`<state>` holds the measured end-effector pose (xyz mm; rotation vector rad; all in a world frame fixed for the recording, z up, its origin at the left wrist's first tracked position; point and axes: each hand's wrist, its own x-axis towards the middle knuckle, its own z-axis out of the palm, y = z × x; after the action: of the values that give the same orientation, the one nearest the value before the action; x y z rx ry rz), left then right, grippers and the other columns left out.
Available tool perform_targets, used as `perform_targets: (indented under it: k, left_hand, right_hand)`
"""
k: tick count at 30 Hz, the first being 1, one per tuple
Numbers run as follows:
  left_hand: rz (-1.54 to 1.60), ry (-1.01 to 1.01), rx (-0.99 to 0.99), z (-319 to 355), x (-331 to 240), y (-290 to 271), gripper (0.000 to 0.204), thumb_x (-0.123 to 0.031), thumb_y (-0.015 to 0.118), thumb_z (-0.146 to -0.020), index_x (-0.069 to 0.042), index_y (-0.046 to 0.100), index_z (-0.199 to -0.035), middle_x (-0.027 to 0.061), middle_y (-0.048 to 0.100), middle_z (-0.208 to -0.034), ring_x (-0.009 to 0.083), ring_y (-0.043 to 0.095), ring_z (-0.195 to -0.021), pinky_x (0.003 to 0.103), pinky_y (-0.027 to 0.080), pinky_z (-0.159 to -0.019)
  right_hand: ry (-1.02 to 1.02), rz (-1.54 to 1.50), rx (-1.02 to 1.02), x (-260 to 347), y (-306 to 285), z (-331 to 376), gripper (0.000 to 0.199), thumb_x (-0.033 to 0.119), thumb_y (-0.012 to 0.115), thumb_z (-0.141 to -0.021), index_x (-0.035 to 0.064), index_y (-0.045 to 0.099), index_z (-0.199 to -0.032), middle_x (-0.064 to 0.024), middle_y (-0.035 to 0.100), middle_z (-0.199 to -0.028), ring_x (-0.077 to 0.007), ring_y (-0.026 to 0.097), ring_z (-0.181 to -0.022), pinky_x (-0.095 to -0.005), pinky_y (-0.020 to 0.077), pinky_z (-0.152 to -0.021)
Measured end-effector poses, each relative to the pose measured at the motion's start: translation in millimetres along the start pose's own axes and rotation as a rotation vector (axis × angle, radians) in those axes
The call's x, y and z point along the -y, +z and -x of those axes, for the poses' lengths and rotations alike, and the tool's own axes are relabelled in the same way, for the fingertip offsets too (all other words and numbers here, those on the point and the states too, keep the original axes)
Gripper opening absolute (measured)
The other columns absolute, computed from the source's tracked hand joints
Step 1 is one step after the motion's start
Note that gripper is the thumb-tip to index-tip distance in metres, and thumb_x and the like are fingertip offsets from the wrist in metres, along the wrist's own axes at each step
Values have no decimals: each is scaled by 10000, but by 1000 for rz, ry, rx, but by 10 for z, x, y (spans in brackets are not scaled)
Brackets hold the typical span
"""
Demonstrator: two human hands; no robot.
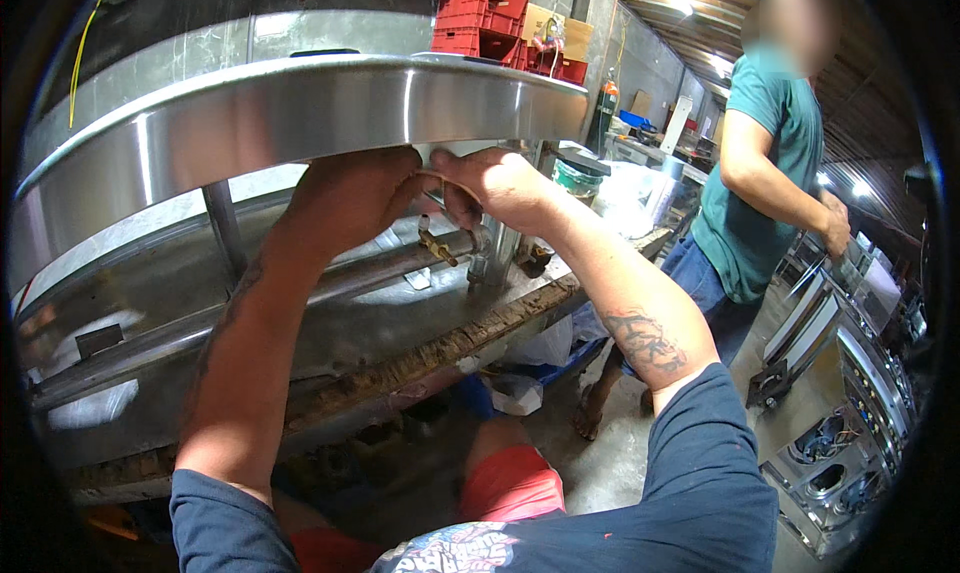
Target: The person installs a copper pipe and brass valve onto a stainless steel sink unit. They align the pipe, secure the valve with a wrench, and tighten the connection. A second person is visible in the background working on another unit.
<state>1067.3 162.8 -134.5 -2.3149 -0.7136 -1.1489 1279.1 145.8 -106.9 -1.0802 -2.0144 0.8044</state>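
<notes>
Close under the lip of a long stainless steel panel (300,118), my two hands come together. My left hand (365,188) is closed, its fingertips mostly hidden beneath the panel. From the other side my right hand (500,185) curls its fingers inward. A thin, curved copper-coloured tube (440,176) runs between them, pinched at both ends as far as I can see. Just below, a brass valve (436,245) sticks out near a grey pipe elbow (480,248). That elbow joins a long horizontal metal pipe (350,278).
A rough wooden beam (440,348) lies along the bench edge nearest me. Red crates (478,23) are stacked behind the panel. At the right stands a person in a green shirt (765,173), beside metal stove-like units (840,453). A lidded tub (578,173) sits past my right hand.
</notes>
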Motion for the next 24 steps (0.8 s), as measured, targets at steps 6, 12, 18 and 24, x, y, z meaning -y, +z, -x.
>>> perform_targets:
  k: [6,12,18,24]
  left_hand:
    - [-173,-13,-65,-13,-81,-6,359,-377,631,-963,-39,676,-1075,201,673,-988,408,652,-972,515,519,-870]
    - [-169,-77,-145,-93,-99,77,355,-356,706,-901,-45,705,-1074,160,706,-964,361,693,-927,472,547,-835]
    - [-198,27,-164,-95,-56,14,322,-333,695,-920,-60,708,-1089,150,710,-961,358,696,-912,472,554,-821]
    - [-62,-217,249,20,116,-300,307,-339,622,-1003,-71,672,-1142,173,688,-1068,384,662,-997,503,528,-863]
  right_hand:
    - [-419,417,-62,-137,-33,-160,150,165,605,-958,59,682,-1030,-88,659,-710,-194,605,-589,-320,467,-567]
    - [-843,773,-488,-526,23,-300,375,-14,724,-770,76,710,-1135,-146,690,-872,-280,693,-809,-370,566,-690]
    - [-160,-434,-100,-362,33,-228,206,219,611,-988,52,665,-879,-58,614,-693,-176,557,-593,-318,440,-584]
    - [-161,129,6,-139,-15,-182,239,243,591,-994,42,648,-878,-52,583,-642,-175,551,-567,-325,425,-554]
